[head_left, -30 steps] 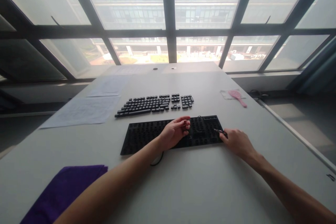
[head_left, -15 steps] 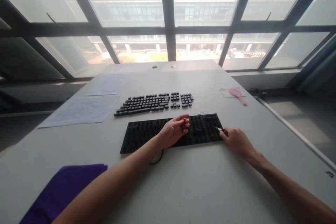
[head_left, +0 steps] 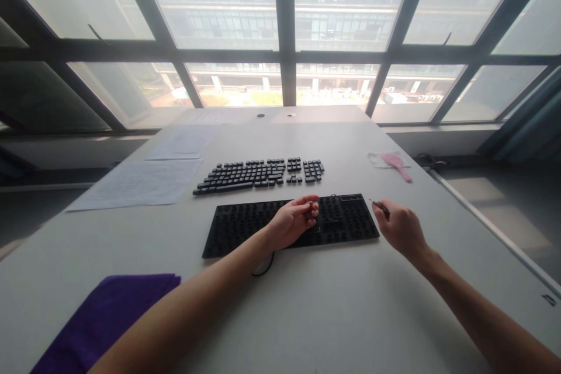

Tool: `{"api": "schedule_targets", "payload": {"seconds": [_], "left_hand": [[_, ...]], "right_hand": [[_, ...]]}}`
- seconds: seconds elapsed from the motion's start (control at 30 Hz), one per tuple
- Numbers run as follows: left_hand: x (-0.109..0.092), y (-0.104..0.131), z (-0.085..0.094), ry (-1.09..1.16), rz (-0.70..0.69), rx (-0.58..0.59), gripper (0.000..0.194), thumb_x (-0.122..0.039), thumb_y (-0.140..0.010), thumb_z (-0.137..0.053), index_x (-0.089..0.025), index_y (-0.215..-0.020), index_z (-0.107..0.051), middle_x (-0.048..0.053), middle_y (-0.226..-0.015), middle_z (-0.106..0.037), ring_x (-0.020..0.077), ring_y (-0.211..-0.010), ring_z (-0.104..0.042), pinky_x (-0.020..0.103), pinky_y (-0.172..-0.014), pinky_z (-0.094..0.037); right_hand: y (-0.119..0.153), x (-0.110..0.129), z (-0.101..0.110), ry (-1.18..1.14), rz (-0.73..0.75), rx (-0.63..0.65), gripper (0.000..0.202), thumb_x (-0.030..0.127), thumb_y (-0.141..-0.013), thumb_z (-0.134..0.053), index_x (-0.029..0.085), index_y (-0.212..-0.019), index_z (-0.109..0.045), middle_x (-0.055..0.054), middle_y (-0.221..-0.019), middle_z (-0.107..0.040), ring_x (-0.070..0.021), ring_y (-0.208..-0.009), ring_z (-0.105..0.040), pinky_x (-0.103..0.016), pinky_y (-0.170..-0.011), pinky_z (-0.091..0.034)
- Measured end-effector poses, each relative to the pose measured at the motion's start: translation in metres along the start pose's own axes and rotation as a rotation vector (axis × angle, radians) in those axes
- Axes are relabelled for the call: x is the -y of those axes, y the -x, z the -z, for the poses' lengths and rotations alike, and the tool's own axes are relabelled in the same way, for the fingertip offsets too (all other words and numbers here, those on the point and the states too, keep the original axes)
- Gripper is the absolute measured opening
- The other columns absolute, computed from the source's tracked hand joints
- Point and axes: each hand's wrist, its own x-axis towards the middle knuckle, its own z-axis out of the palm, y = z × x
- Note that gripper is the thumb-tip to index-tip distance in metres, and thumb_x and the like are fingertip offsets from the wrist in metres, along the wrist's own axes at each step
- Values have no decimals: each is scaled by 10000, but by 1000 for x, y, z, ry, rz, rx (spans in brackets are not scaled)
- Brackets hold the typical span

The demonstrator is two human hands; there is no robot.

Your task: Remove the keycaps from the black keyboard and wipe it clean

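Observation:
A black keyboard base (head_left: pixel 249 222) without its keycaps lies on the white table. Over its middle is my left hand (head_left: pixel 294 221), palm turned up and fingers curled; whether something small sits between the fingertips is too small to tell. My right hand (head_left: pixel 402 228) is closed round a slim dark tool (head_left: pixel 380 207) with a thin pale tip, just off the right end of the base. Behind the base, black keycaps (head_left: pixel 245 175) are laid out in keyboard order.
Papers (head_left: pixel 135 184) lie at the left, and a purple cloth (head_left: pixel 109 315) at the front left. A pink hairbrush (head_left: pixel 397 166) rests partly on a clear bag at the right. A black cable (head_left: pixel 265 266) loops out below the base. Windows stand behind the table (head_left: pixel 333 310).
My right hand has lifted and moved slightly right, taking the tool's tip off the keyboard base. My left hand keeps almost the same place over the base.

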Motion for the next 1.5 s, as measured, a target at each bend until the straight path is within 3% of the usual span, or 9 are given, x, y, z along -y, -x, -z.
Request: {"api": "schedule_targets", "payload": {"seconds": [0.2,0.33,0.47,0.67,0.87,0.97,1.1,1.27,1.5], "left_hand": [[1,0,1,-9,6,6,255,-92,-820,-682,-105,-1074,-675,63,-896,-599,122,-762,-583,224,-635,-460],[2,-1,4,-6,6,26,260,-109,-820,-689,-108,-1079,-682,65,-899,-598,125,-770,-580,225,-640,-450],[4,-3,8,-5,8,57,274,-130,-817,-698,-110,-1089,-685,71,-912,-596,122,-775,-571,220,-637,-436],[4,-2,7,-5,22,49,264,-134,-825,-685,-110,-1088,-684,67,-905,-588,115,-770,-565,220,-653,-431],[3,-2,5,11,43,30,247,-144,-826,-684,-114,-1071,-680,66,-888,-590,119,-767,-567,223,-664,-427],[2,-1,5,14,56,17,244,-156,-827,-693,-118,-1068,-681,67,-893,-593,121,-773,-568,228,-681,-430],[1,0,5,11,68,13,246,-176,-825,-706,-120,-1063,-683,69,-891,-594,126,-776,-568,239,-690,-434],[1,-1,4,12,72,-21,243,-185,-832,-701,-118,-1065,-689,71,-892,-591,126,-785,-563,236,-690,-431],[0,0,2,6,69,-37,237,-184,-832,-694,-116,-1060,-690,74,-879,-589,130,-774,-555,237,-677,-426]], "right_hand": [[-65,40,-2,-5,97,77,403,474,-987,-401,207,-791,-629,-82,-714,-685,-211,-651,-604,-291,-568,-254],[-117,52,-24,35,133,226,449,520,-984,-403,200,-814,-669,-108,-790,-718,-221,-716,-638,-290,-586,-289],[-143,53,-50,92,143,330,485,574,-961,-427,187,-869,-704,-143,-864,-736,-245,-779,-664,-296,-604,-323],[-156,55,-71,88,163,390,510,597,-943,-443,180,-820,-709,-147,-823,-737,-236,-743,-665,-294,-589,-329],[-160,38,-71,-47,224,388,556,575,-960,-400,170,-694,-673,-98,-655,-684,-191,-609,-590,-284,-570,-327],[-158,22,-70,-185,271,301,452,549,-916,-491,172,-752,-678,-48,-643,-665,-179,-591,-569,-269,-571,-341],[-157,9,-75,-329,322,339,321,498,-803,-654,178,-794,-677,-10,-652,-658,-171,-597,-569,-259,-592,-385],[-163,15,-82,-374,339,364,241,412,-760,-703,176,-798,-677,-14,-701,-685,-164,-621,-580,-260,-614,-402],[-164,27,-85,-345,303,343,267,433,-776,-707,178,-733,-643,-20,-686,-682,-162,-614,-582,-257,-602,-380]]}}
